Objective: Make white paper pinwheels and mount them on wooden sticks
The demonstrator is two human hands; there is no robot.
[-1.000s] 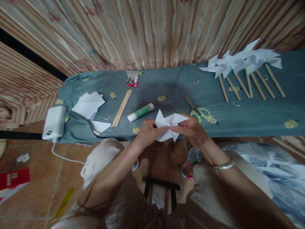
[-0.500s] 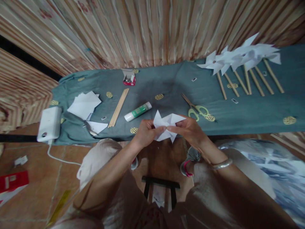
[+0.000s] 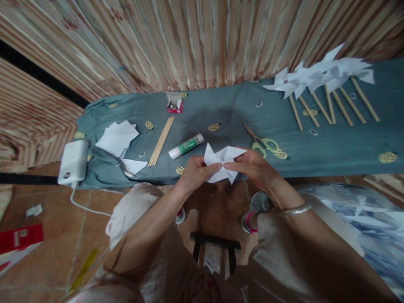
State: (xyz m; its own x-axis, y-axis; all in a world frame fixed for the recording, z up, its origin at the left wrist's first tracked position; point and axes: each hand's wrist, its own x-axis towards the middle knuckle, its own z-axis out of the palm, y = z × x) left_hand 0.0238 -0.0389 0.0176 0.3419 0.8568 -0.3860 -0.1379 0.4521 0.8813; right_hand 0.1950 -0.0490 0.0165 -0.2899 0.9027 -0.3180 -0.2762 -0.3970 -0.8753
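A white paper pinwheel (image 3: 226, 153) is up in the air at the near edge of the worktop (image 3: 224, 97), pinched between the two hands. The left hand (image 3: 195, 173) has its thumb pressed flat near the hub, its fingers curled behind and mostly hidden; the right hand (image 3: 254, 165) mirrors it from the other side, thumb also at the middle. Both are closed to a narrow pinch on the paper, with hardly any gap.

It should weigh next to nothing and give only a little slip against dry skin. The folds probably lend it some spring, so the curled-over tips would want to lift if the thumbs let go. The middle, where the layers gather, looks the firmest place to hold; the outer points (one sticks up freely toward the far side) seem thin and easy to crease, so a light touch suits them. A hard squeeze would likely flatten the vanes, and a sideways pull could tear a fold. Just beyond the hands lie a glue stick (image 3: 187, 146) and scissors (image 3: 259, 139), both within easy reach
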